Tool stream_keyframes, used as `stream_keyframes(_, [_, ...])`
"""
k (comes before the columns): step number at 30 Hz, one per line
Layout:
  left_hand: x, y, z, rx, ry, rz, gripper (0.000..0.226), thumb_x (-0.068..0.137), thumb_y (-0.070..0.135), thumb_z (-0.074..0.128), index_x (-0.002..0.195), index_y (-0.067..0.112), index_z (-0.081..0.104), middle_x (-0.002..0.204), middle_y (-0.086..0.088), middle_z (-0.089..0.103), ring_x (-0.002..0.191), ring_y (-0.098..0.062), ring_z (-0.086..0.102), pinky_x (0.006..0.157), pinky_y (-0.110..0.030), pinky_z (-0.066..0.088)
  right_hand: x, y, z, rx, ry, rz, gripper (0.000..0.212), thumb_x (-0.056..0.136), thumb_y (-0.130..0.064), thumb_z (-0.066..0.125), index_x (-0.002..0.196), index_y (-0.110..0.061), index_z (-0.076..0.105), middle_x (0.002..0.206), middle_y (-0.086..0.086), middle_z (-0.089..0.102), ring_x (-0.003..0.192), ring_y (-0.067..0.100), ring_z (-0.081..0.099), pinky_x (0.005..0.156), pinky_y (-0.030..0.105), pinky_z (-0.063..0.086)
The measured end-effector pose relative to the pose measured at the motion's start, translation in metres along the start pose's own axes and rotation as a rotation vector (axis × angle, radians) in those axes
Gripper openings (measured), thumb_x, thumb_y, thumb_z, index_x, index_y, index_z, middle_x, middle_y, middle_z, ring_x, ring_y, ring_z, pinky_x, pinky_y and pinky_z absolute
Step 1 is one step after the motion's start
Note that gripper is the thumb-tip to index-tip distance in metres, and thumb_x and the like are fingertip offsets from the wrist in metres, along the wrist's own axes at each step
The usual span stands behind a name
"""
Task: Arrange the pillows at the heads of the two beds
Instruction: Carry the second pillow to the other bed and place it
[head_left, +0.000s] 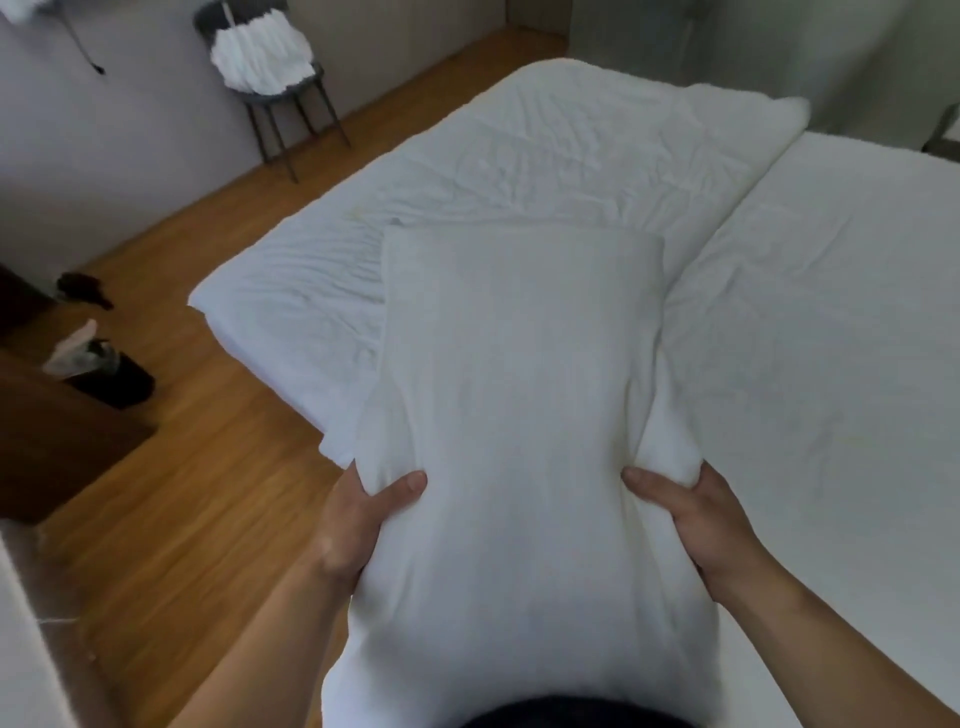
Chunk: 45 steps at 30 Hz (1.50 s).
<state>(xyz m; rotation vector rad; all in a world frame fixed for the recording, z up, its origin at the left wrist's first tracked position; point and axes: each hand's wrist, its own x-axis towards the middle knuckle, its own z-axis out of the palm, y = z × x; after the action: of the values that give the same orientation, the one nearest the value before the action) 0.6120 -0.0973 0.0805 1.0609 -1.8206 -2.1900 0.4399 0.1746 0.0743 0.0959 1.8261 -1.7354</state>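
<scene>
A large white pillow (519, 395) fills the middle of the head view, held lengthwise over the near end of the left bed (519, 166). My left hand (358, 525) grips its left edge, thumb pressed into the cover. My right hand (696, 514) grips its right edge the same way. The left bed carries a wrinkled white duvet. The right bed (831, 322) lies close beside it with a smoother white sheet. No other pillow shows on either bed.
Wooden floor (197, 493) runs along the left of the beds. A dark chair (291, 104) with white cloth on it stands by the far wall. A black bin (114, 379) and a dark wooden cabinet (57, 447) sit at the left.
</scene>
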Motion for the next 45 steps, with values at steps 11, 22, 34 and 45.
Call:
stream_keyframes(11, [-0.014, 0.004, -0.213, -0.201, 0.315, 0.048, 0.042, 0.079, 0.021, 0.08, 0.116, 0.029, 0.063, 0.097, 0.012, 0.081, 0.081, -0.009, 0.078, 0.057, -0.02, 0.06, 0.04, -0.026, 0.249, -0.144, -0.285, -0.016, 0.035, 0.081, -0.005, 0.079, 0.115, -0.013, 0.075, 0.105, 0.008, 0.083, 0.092, 0.028, 0.08, 0.091, 0.047, 0.058])
stream_keyframes(22, [-0.003, 0.021, -0.425, -0.261, 0.514, 0.038, 0.108, 0.025, 0.067, 0.092, 0.12, 0.031, 0.059, 0.1, 0.005, 0.079, 0.093, -0.019, 0.077, 0.065, -0.031, 0.063, 0.072, -0.034, 0.497, -0.206, -0.516, 0.006, 0.034, 0.081, -0.006, 0.078, 0.114, -0.014, 0.076, 0.102, 0.006, 0.083, 0.089, 0.024, 0.08, 0.079, 0.038, 0.058])
stream_keyframes(34, [0.109, 0.07, -0.576, -0.357, 0.737, 0.052, 0.106, 0.038, 0.059, 0.095, 0.132, 0.024, 0.06, 0.118, -0.006, 0.077, 0.106, -0.034, 0.074, 0.083, -0.049, 0.061, 0.196, -0.078, 0.711, -0.279, -0.668, 0.05, 0.036, 0.078, -0.009, 0.08, 0.113, -0.015, 0.076, 0.101, 0.004, 0.084, 0.088, 0.024, 0.08, 0.078, 0.037, 0.058])
stream_keyframes(45, [0.229, 0.149, -0.709, -0.367, 0.782, 0.058, 0.11, 0.034, 0.06, 0.095, 0.131, 0.019, 0.061, 0.115, -0.009, 0.078, 0.101, -0.034, 0.076, 0.074, -0.043, 0.062, 0.298, -0.13, 0.882, -0.328, -0.689, 0.039, 0.03, 0.082, -0.007, 0.079, 0.109, -0.02, 0.076, 0.098, 0.0, 0.084, 0.087, 0.022, 0.08, 0.08, 0.04, 0.058])
